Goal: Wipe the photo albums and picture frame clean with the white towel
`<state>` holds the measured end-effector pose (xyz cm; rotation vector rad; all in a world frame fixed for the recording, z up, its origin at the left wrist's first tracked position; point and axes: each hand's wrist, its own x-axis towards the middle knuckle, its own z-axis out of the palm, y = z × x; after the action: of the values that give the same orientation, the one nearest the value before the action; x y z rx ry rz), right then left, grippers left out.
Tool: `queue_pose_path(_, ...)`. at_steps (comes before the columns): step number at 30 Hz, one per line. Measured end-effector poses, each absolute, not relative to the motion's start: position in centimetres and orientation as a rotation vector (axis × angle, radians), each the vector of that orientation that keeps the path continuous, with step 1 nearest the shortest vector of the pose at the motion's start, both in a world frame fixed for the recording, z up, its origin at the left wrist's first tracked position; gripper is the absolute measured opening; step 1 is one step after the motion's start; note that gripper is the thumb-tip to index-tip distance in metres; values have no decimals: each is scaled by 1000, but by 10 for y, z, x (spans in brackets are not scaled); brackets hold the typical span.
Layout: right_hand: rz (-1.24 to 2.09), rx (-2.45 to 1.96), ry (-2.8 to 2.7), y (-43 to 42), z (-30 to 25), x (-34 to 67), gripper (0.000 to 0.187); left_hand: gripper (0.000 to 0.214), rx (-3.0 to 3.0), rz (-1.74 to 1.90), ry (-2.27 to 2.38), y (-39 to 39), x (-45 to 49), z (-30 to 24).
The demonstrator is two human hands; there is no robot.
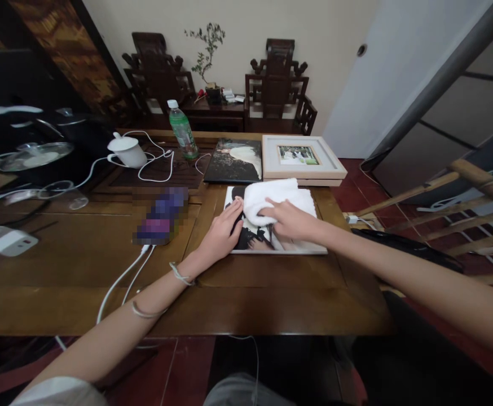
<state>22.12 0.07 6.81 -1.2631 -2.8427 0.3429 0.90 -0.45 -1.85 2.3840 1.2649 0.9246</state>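
A photo panel (255, 242) with a dark and white picture lies flat on the wooden table in front of me. My left hand (223, 228) rests along its left edge, fingers stretched out and holding nothing. A folded white cloth (286, 194) covers much of the panel's upper right. My right hand (286, 219) is closed on the near side of this cloth, pressing it against the panel. Cloth and hands hide part of the picture.
Behind the panel lie a dark photo panel (221, 166) and a light wood picture frame (334, 163). A green-labelled bottle (183, 132), lidded white cup (128, 151), blurred-out phone (159, 217) and white cables are on the left. A wooden chair (475, 186) stands right of the table (280, 310).
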Motion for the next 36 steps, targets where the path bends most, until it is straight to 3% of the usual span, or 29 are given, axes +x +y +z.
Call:
queue_pose_path(5, 384, -1263, -2788, 37, 72, 211, 45, 47, 2393, 925, 1260, -4, 8, -17)
queue_pose_path(8, 323, -1271, -2786, 32, 67, 212, 50, 47, 2385, 932, 1253, -4, 8, -17)
queue_pose_path(15, 290, -1218, -2839, -43, 55, 226, 64, 48, 2369, 938, 1260, -6, 9, -17)
queue_pose_path(23, 563, -1127, -2906, -112, 67, 238, 65, 48, 2337, 882, 1340, -7, 10, -18)
queue_pose_path(36, 214, -1277, -2836, -3, 54, 209, 63, 45, 2236, 1087, 1216, -9, 11, -9)
